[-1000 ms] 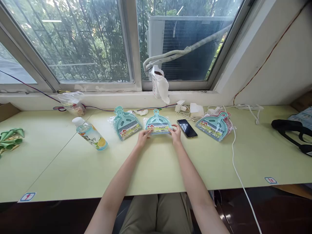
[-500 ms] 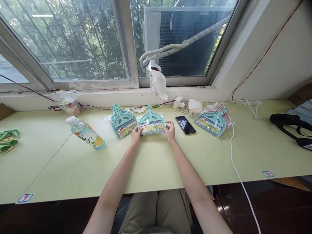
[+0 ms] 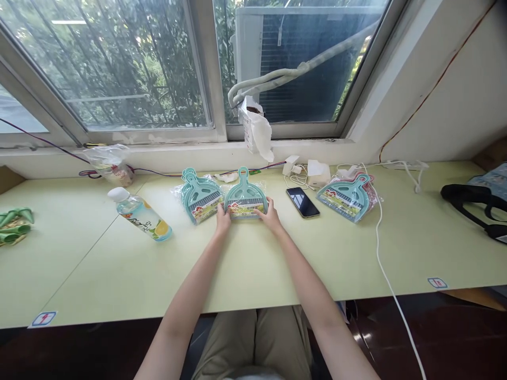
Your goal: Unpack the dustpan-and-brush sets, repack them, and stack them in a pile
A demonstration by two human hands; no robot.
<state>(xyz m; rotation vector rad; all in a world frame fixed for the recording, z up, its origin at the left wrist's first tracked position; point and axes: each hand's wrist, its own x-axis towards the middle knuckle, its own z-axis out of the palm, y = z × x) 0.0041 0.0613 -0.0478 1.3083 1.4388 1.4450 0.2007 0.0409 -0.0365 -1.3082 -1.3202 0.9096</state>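
A teal dustpan-and-brush set in clear wrap (image 3: 245, 200) lies in the middle of the pale green table (image 3: 253, 264), its handle toward the window. My left hand (image 3: 224, 219) grips its lower left edge. At its lower right edge, my right hand (image 3: 270, 215) holds it with fingers over the label. A stack of similar wrapped sets (image 3: 201, 198) lies just left of it. More wrapped sets (image 3: 345, 195), teal over pink, are farther right. A dark phone (image 3: 303, 202) lies between my right hand and that right pile.
A bottle with a lemon label (image 3: 144, 216) lies at left, near a plastic bag (image 3: 111, 163). Chargers (image 3: 318, 173) sit by the sill. A white cable (image 3: 378, 248) crosses the right side, short of a black strap (image 3: 471, 198). Green items (image 3: 16, 227) are far left.
My right hand's fingers have shifted inward over the label of the middle set. My left hand has moved slightly up along its edge. The view has shifted slightly.
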